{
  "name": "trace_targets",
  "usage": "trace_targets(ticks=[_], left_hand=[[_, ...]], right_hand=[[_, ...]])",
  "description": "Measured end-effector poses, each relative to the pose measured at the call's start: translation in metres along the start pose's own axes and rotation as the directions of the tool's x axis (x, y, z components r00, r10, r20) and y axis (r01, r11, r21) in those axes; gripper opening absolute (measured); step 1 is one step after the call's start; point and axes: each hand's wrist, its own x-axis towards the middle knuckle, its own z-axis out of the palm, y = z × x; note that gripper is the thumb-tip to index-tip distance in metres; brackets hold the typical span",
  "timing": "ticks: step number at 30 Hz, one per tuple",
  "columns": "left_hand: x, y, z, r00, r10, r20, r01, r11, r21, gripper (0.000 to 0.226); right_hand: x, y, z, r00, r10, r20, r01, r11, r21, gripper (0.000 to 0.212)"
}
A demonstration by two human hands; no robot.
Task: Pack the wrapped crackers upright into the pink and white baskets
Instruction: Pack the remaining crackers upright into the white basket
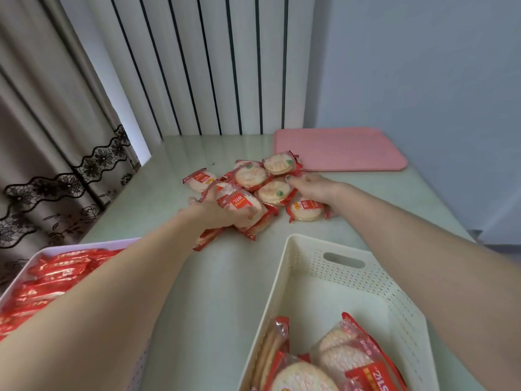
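A loose pile of wrapped crackers in red-edged clear packets lies mid-table. My left hand is closed around several packets at the pile's near left. My right hand rests on the pile's right side, fingers over a packet; whether it grips that packet is unclear. The pink basket at lower left is packed with upright red packets, partly hidden by my left forearm. The white perforated basket at lower right holds a few crackers at its near end.
A pink lid lies flat at the table's back right. A white slatted panel and a lace-trimmed curtain stand behind and to the left. The pale green tabletop runs between the two baskets.
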Motion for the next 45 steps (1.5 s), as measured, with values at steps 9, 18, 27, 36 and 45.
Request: trace_targets(ticks=[9,18,27,36,45], left_hand=[[0.003,0.006,0.01,0.996,0.079,0.037,-0.075,0.992,-0.106,0.151],[-0.007,0.016,0.017,0.986,0.147,0.084,-0.114,0.943,-0.312,0.126],[-0.009,0.015,0.018,0.977,0.156,0.145,-0.082,0.904,-0.419,0.104],[-0.001,0.006,0.018,0.947,0.237,0.217,-0.057,0.788,-0.613,0.12],[0.003,0.014,0.018,0.883,0.314,0.349,-0.054,0.806,-0.589,0.118]], right_hand=[[-0.01,-0.02,0.017,0.998,0.036,0.057,-0.038,0.998,0.042,0.066],[0.0,-0.019,0.028,0.997,0.003,-0.078,0.003,0.997,0.08,0.103],[0.013,-0.037,0.049,0.994,-0.02,-0.11,-0.003,0.98,-0.198,0.096],[0.081,-0.015,0.056,0.998,0.01,-0.065,-0.006,0.999,0.052,0.116],[0.019,-0.04,0.047,0.998,-0.063,-0.019,0.064,0.995,0.07,0.088]])
